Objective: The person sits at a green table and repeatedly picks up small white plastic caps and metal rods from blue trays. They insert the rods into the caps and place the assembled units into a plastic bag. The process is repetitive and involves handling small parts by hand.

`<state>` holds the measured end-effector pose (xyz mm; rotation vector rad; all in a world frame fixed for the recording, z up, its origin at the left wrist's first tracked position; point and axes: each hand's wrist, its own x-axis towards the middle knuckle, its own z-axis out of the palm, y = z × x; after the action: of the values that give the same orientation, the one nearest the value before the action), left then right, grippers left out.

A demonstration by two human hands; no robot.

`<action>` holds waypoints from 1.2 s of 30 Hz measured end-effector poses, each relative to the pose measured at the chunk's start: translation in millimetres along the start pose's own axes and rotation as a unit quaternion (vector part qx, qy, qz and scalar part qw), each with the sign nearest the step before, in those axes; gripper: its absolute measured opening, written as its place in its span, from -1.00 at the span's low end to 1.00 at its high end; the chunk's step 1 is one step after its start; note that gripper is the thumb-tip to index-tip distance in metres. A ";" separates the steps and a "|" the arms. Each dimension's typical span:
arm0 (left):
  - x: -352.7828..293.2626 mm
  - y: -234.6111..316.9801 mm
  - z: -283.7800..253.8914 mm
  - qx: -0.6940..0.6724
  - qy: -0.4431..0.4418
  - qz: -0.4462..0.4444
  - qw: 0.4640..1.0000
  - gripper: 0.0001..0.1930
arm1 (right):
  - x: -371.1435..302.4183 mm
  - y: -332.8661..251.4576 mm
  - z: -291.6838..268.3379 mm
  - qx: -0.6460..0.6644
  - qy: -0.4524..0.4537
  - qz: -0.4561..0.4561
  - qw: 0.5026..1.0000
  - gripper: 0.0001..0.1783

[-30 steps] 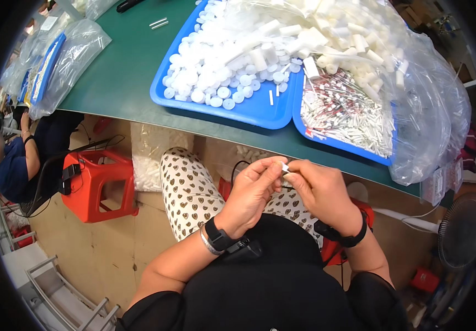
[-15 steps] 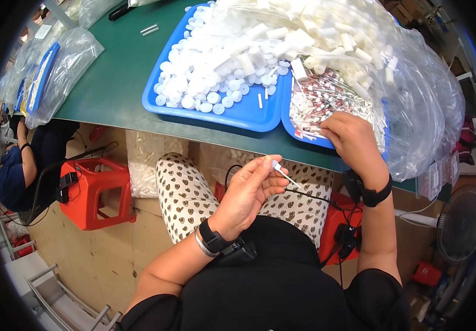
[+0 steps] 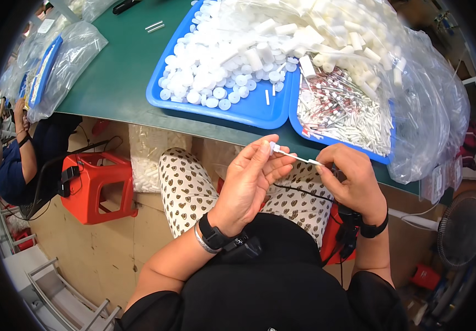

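Over my lap, my left hand (image 3: 243,185) pinches the white plastic head of a thin metal pin (image 3: 292,156), which points to the right. My right hand (image 3: 355,177) holds a small white tube (image 3: 314,162) between thumb and forefinger at the pin's free end. Whether the tube is slipped over the tip or only touches it, I cannot tell. Just beyond my right hand lies a blue tray (image 3: 344,147) of thin pins with white heads, some reddish (image 3: 329,94), and many small white tubes (image 3: 362,129).
A larger blue tray (image 3: 221,116) of translucent white discs (image 3: 193,83) stands beside it on the green table (image 3: 111,83). A clear bag of white foam cylinders (image 3: 354,33) drapes over both. Red stool (image 3: 97,187) and another person's arm (image 3: 24,149) at left; fan (image 3: 461,229) at right.
My right hand has come out of the tray of pins and tubes, toward me and left, with a small white tube now at the pin's tip. My left hand still holds the pin.
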<state>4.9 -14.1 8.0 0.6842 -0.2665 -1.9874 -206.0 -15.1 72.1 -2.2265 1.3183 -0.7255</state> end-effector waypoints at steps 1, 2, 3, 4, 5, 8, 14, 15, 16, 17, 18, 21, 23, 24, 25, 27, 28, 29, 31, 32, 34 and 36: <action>0.0 -0.1 0.3 -0.004 0.002 0.004 1.000 -0.64 | -0.3 0.1 1.1 -0.004 0.001 -0.007 1.000 -0.88; 0.0 -0.6 -0.1 -0.002 0.001 0.005 1.000 -0.65 | -0.5 0.1 2.2 -0.006 0.004 -0.010 1.000 -0.88; 0.2 -1.0 -0.6 -0.001 0.001 0.008 1.000 -0.65 | -0.4 0.0 3.1 -0.010 0.007 -0.014 1.000 -0.88; 0.3 -1.4 -1.3 0.001 0.000 0.010 1.000 -0.66 | -0.5 0.0 3.6 -0.013 0.010 -0.018 1.000 -0.88; 0.5 -1.9 -1.7 0.005 0.000 0.014 1.000 -0.66 | -0.8 0.0 4.0 -0.014 0.012 -0.015 1.000 -0.87; 1.2 -2.7 -3.8 0.017 0.003 0.026 1.000 -0.68 | -0.3 0.2 6.0 -0.019 0.018 -0.016 1.000 -0.87; 0.6 -3.9 -8.5 0.023 0.000 0.032 0.999 -0.67 | -0.6 2.0 11.5 -0.025 0.027 -0.034 0.999 -0.87; 0.3 -5.0 -8.7 0.027 -0.006 0.031 0.999 -0.66 | -0.1 1.0 12.8 -0.023 0.029 -0.036 0.999 -0.87; -0.2 -6.2 -8.5 0.032 -0.012 0.030 0.999 -0.65 | 0.5 -0.3 14.5 -0.022 0.031 -0.038 0.999 -0.88; -1.2 -7.7 -6.5 0.044 -0.016 0.025 0.999 -0.63 | 0.7 -1.6 17.6 0.004 0.027 -0.014 1.000 -0.88; -2.3 -9.8 -2.9 0.055 -0.021 0.019 0.998 -0.62 | 0.3 -3.2 21.8 0.028 0.023 0.011 0.999 -0.88; -3.0 -15.3 -1.0 0.084 -0.045 0.018 0.995 -0.57 | -2.4 -5.2 33.9 0.151 -0.002 0.128 0.980 -0.87; -2.3 -17.1 -2.4 0.109 -0.054 0.025 0.992 -0.57 | -5.6 -4.3 40.6 0.300 -0.031 0.248 0.921 -0.78; -2.8 -16.6 -1.7 0.123 -0.055 0.025 0.991 -0.57 | -7.7 -0.3 42.6 0.353 -0.047 0.274 0.893 -0.68; -4.1 -15.8 -0.8 0.137 -0.056 0.025 0.989 -0.57 | -8.4 -0.5 43.0 0.372 -0.052 0.286 0.882 -0.68; -5.3 -13.8 0.0 0.151 -0.054 0.023 0.987 -0.57 | -6.9 -2.8 42.5 0.405 -0.059 0.307 0.859 -0.68; -5.9 -11.7 -0.7 0.151 -0.051 0.022 0.987 -0.58 | -5.3 -6.4 39.8 0.338 -0.066 0.284 0.895 -0.66; -6.4 -10.1 -1.3 0.151 -0.048 0.020 0.987 -0.58 | 0.0 -10.4 33.0 0.275 -0.072 0.248 0.926 -0.70; -5.2 -10.5 -1.7 0.164 -0.025 0.055 0.985 -0.61 | 6.7 1.8 18.4 0.075 0.024 0.122 0.989 -0.77; -4.7 -9.4 -3.4 0.149 -0.020 0.045 0.988 -0.62 | 17.2 6.2 4.2 -0.017 0.083 0.122 0.989 -0.83; -5.0 -8.7 -4.5 0.126 -0.020 0.019 0.992 -0.63 | 37.0 30.2 -26.6 -0.202 0.182 0.086 0.958 -0.84; -5.9 -11.4 -3.7 0.110 -0.025 -0.011 0.994 -0.63 | 47.3 68.0 -51.0 -0.331 0.197 0.078 0.920 -0.87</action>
<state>0.7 -3.0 1.9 0.7804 -0.5165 -2.0152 -263.9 -93.0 79.0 -2.5032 2.1804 -0.7746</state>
